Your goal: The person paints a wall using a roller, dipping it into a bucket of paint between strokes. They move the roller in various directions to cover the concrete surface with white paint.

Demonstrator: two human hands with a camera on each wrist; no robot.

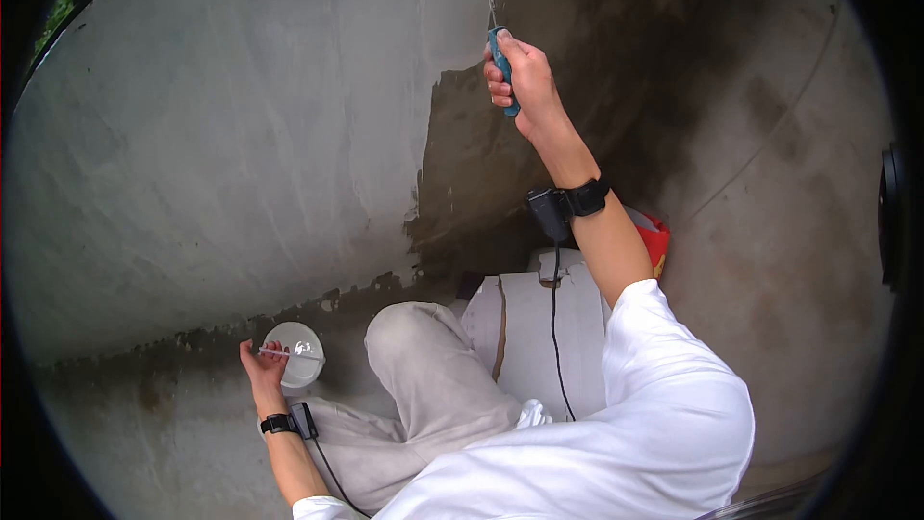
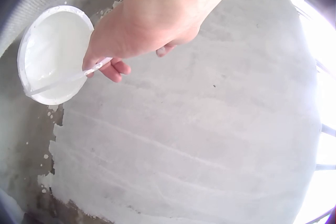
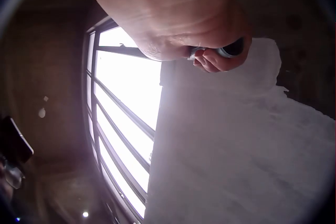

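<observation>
Wall: a big grey wall [image 1: 241, 135] fills the upper left of the head view. One part has a smooth light coat, and beside it a dark patch [image 1: 472, 149] with a ragged border.
Right grip: my right grip [image 1: 525, 82] is clamped on a blue-handled tool [image 1: 502, 62], fingers curled around the handle. The thin blade points to the wall, near the border of the light coat – if it touches, I cannot tell.
Left grip: my left grip [image 1: 265, 364] is closed around the thin white handle [image 2: 58, 86] of a white bucket [image 2: 21, 58].
Bucket: it is near my knee, at the lower border of the coated wall, and its inside is whitish.
Room: near my legs is a white box [image 1: 553, 327] with a brown torn edge; a red object [image 1: 657, 245] is partly behind my right arm.
Only in right wrist view: a bright window [image 3: 126, 92] with dark bars is seen wide, and the blade is hidden – only the handle end shows.
Only in left wrist view: small white spots [image 2: 45, 156] on the dark strip are clear.
</observation>
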